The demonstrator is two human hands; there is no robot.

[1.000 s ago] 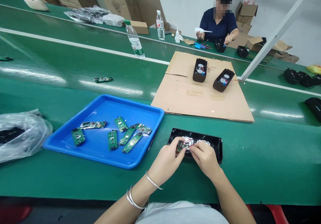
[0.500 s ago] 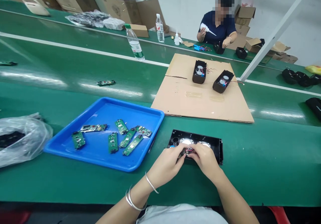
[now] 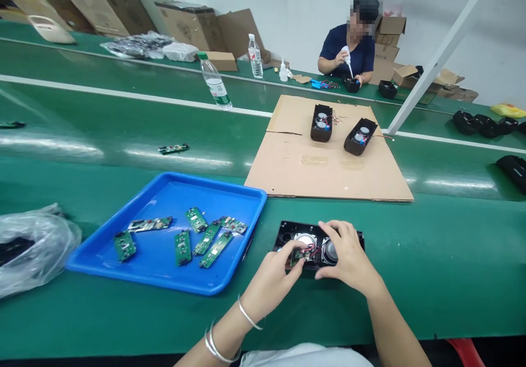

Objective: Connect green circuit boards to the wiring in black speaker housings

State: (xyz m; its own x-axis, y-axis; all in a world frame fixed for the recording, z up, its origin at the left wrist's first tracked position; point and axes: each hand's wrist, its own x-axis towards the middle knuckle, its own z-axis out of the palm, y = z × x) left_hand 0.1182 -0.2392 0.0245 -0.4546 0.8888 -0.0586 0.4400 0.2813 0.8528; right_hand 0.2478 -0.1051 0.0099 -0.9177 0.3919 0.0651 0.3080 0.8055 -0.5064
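A black speaker housing [image 3: 280,241] lies on the green bench in front of me, with two round speakers and red and black wires inside. Between thumb and fingers of my left hand [image 3: 273,274] is a small green circuit board [image 3: 296,256], held over the housing's left half beside the silver-backed speaker [image 3: 306,240]. My right hand [image 3: 349,257] spans the right half of the housing, fingers at its far edge and thumb at its near edge. That hand partly covers the second speaker [image 3: 329,251].
To the left, a blue tray [image 3: 143,279] holds several green circuit boards [image 3: 183,247]. Beyond lies a cardboard sheet [image 3: 287,170] with two black speaker housings [image 3: 321,123]. A plastic bag [image 3: 53,246] sits far left. Across the bench, a person [image 3: 349,49] holds a white squeeze bottle.
My right hand has left the wires by my left hand and moved right, spreading across the housing. The left hand keeps the circuit board. The co-worker's bottle now points down into a black housing.
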